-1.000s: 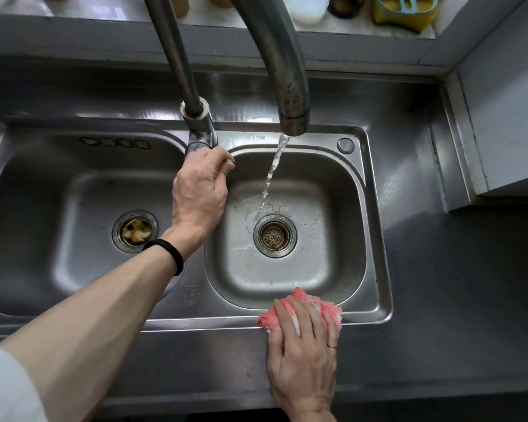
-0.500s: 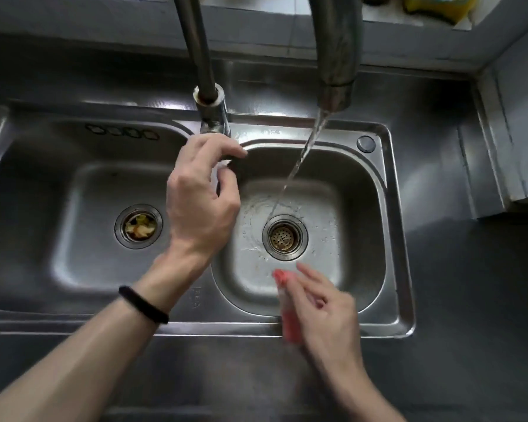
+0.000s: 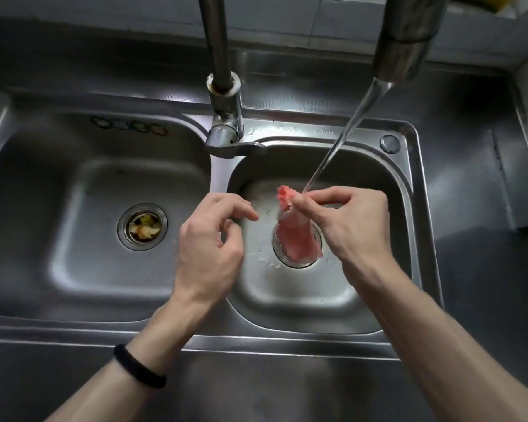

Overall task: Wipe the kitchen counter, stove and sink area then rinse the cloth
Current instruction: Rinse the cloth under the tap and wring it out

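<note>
A pink cloth hangs over the right basin of the steel double sink, pinched at its top by my right hand. Water runs from the tap spout in a thin stream that lands at my right fingertips and the top of the cloth. My left hand hovers over the divider between the basins, just left of the cloth, fingers curled and apart, holding nothing. The tap lever points right, free of any hand.
The left basin's drain strainer holds food scraps. The right drain is partly hidden behind the cloth. Dark steel counter surrounds the sink, with a raised wall block at the right and a ledge with a yellow item at the top right.
My left hand let go of the tap lever and came down toward the cloth. My right hand lifted the cloth from the sink's front rim up under the stream.
</note>
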Motion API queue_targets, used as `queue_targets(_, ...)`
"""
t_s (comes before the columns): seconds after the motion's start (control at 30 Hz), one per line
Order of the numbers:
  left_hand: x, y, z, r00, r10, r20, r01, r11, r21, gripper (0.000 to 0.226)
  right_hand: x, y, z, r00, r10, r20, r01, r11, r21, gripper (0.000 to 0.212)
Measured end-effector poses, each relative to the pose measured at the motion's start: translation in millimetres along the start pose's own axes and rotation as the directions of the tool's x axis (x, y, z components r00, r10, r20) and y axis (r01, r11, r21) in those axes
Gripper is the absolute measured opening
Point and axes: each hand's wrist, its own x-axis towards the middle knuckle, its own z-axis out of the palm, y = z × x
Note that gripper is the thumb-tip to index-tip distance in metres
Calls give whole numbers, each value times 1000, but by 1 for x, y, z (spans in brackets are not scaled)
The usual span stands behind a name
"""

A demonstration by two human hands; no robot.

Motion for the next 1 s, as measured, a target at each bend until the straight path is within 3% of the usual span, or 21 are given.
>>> queue_targets(0.17, 3, -5, 3, 1000, -8, 17, 9, 1000, -13, 42, 2, -14, -9, 996, -84, -27, 73, 953, -294, 27)
queue_targets(0.3, 1, -8, 8, 999, -16, 35, 17, 999, -29, 41, 4, -20, -14, 995, -98, 35, 104, 952, -287, 33)
queue_targets(0.43, -2, -10, 11, 998, -37, 60, 40, 999, -37, 41, 6, -20, -17, 987, -71, 143, 66, 997, 38, 23)
queue_targets(0.67, 3, -2, 21, 984, -110, 142, 117, 992, -45, 37, 3, -14, -21, 963, -76, 257, 29, 983, 184, 17)
queue_targets(0.73, 7, 0, 27, 953, -209, 218, 234, 968, -95, 32, 2, -12, -20, 965, -38, 258, -32, 965, 261, 14)
queue_targets(0.8, 11, 2, 36, 884, -374, 282, 434, 880, -194, 26, 3, -9, -19, 964, -8, 265, -85, 938, 336, 12)
queue_targets(0.9, 17, 14, 48, 683, -633, 365, 730, 585, -353, 10, -2, -13, -18, 950, -8, 311, -148, 867, 475, 11)
queue_targets(1.0, 28, 22, 56, 492, -653, 575, 860, 265, -436, 28, -9, -17, -18, 946, -37, 323, -143, 844, 516, 13)
